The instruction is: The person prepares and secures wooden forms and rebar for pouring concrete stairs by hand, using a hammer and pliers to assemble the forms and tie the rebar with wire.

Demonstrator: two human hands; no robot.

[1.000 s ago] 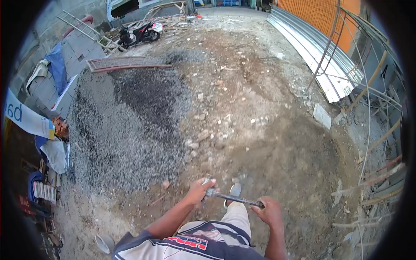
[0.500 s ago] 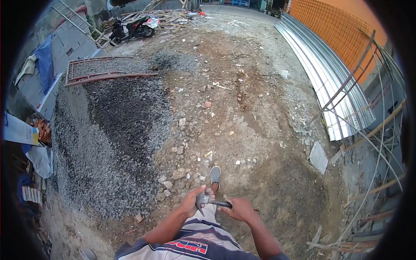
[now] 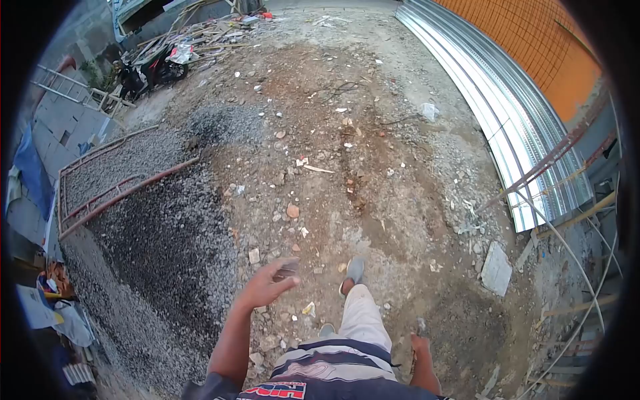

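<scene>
My left hand is held out in front of me, above the ground at the edge of the gravel. Its fingers are apart and nothing is in it. Low at my right side, my right hand is closed around the claw hammer. Only a small grey part of the hammer shows beyond the fist; the rest is hidden or blurred. One grey shoe is forward on the dirt, below my light trousers.
A gravel pile spreads on the left, with a reddish metal frame lying on it. Shiny corrugated metal sheets line the right, near poles and a flat slab. Farther off stand a motorcycle and scrap wood.
My left hand has let go of the hammer's head and swung up and left, opening. My right hand has dropped to my right side with the hammer. I have stepped forward.
</scene>
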